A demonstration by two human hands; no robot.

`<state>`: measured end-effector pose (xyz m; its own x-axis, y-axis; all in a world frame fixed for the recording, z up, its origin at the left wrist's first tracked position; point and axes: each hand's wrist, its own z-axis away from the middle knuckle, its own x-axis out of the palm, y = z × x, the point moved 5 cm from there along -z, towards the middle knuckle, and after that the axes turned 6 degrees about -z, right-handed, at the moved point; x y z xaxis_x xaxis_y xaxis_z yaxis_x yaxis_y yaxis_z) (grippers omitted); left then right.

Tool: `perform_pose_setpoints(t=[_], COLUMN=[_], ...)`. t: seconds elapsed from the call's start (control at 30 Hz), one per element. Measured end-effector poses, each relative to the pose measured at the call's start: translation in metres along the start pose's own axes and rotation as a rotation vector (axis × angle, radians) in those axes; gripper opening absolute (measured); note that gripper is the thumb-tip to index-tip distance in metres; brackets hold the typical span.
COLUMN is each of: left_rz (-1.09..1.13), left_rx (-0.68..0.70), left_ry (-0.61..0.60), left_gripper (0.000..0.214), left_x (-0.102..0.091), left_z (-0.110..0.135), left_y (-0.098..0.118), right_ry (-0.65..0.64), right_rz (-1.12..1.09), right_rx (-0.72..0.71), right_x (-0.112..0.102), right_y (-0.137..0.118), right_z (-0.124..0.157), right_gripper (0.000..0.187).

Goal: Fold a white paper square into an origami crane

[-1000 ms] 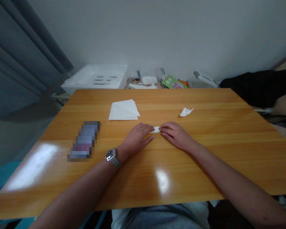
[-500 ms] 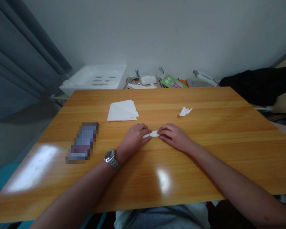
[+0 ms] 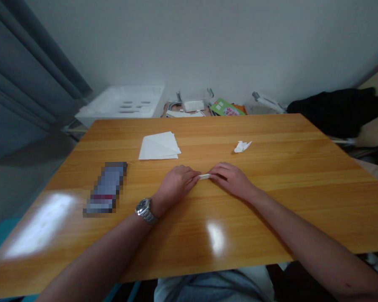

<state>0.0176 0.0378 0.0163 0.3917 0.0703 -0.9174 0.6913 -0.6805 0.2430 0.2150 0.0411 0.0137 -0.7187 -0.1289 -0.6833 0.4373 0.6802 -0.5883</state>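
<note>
A small folded strip of white paper [image 3: 204,176] spans the gap between my two hands, just over the middle of the wooden table. My left hand [image 3: 179,182], with a metal watch [image 3: 146,210] on its wrist, pinches the strip's left end. At the right end, the fingers and thumb of my right hand [image 3: 229,179] are closed on the same strip. Both ends of the paper are hidden by fingertips. Beyond my right hand lies a small folded paper figure [image 3: 242,146], and beyond my left hand a stack of white paper sheets [image 3: 160,145].
A phone with a blurred screen [image 3: 106,187] lies on the left of the table [image 3: 255,235]. Behind the far edge are a white plastic tray [image 3: 119,100], a green booklet [image 3: 227,108] and a black cloth [image 3: 334,111]. A grey curtain [image 3: 25,63] hangs at left.
The paper between my hands was wider and flatter; now it shows as a narrow, folded strip. My fingers have closed in on it. The view has shifted slightly.
</note>
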Motion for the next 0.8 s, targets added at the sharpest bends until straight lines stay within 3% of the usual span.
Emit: perform_pose_setpoints(t=[0.23,0.53,0.8], left_rz=[0.069,0.002,-0.028], left_rx=[0.062,0.181,0.101], left_ry=[0.089,-0.009,-0.079], left_gripper=[0.023,0.030,0.034], left_x=[-0.009,-0.002,0.000], left_z=[0.000,0.002,0.001], left_y=[0.008,0.013,0.016], right_ry=[0.025,0.049,0.036], right_rz=[-0.019,0.047,0.076], right_rx=[0.058,0.041,-0.025], right_x=[-0.004,0.000,0.000], right_y=[0.007,0.012,0.006], right_z=[0.000,-0.002,-0.003], right_gripper=[0.018,0.015,0.018])
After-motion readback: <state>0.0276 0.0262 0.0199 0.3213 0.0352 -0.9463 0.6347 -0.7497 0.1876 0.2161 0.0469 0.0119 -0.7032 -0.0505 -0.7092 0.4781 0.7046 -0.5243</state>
